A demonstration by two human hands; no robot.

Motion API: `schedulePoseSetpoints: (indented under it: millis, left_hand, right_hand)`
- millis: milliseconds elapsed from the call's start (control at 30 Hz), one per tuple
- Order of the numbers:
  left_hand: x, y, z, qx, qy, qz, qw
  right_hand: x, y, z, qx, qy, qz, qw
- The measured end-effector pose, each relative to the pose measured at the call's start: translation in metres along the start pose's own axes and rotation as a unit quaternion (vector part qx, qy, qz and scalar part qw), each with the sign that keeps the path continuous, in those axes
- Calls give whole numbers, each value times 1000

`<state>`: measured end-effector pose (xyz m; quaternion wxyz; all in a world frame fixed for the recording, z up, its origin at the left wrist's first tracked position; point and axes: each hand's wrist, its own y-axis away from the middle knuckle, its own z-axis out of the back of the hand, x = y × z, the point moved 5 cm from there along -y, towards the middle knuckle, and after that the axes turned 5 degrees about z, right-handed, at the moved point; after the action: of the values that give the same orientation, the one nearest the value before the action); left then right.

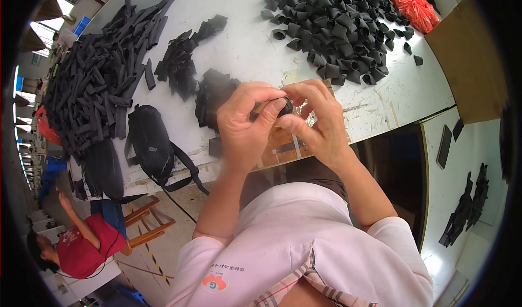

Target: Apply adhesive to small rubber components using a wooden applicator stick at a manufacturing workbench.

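Near the table's front edge, both my hands come together over a small curled piece of black material (285,107). My left hand (242,119) pinches it between thumb and fingers. My right hand (326,127) has its index finger and thumb curled around the piece's other side. Part of the piece is hidden by my fingers. Just left of my left hand lies a dark, blurred heap of black pieces (211,92). Beneath my hands is a brown wooden board (280,149) at the table edge.
A large pile of black tube-like pieces (337,30) covers the far right, beside a red plastic bag (413,9). Long black strips (98,73) are heaped left, near a black bag (149,144) with a strap. A cardboard box (473,62) stands right; a seated person (89,244) is lower left.
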<state>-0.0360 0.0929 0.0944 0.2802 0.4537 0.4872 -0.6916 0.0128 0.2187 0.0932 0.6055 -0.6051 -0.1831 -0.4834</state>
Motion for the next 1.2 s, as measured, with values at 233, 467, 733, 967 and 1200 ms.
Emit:
schedulePoseSetpoints:
  millis: [233, 467, 733, 967, 1200]
  left_hand:
    - [22, 16, 6, -159, 354, 146, 910]
    - [29, 29, 8, -150, 275, 143, 939]
    - [11, 7, 4, 6, 94, 160, 983]
    - [-3, 4, 5, -32, -81, 62, 994]
    - [14, 10, 4, -57, 16, 82, 995]
  right_hand:
    - [13, -6, -7, -8, 161, 124, 979]
    - [1, 4, -8, 8, 151, 173, 973]
    - [3, -2, -4, 69, 125, 99, 985]
    - [-16, -8, -4, 97, -38, -21, 994]
    - [-5, -8, -5, 66, 104, 104, 987]
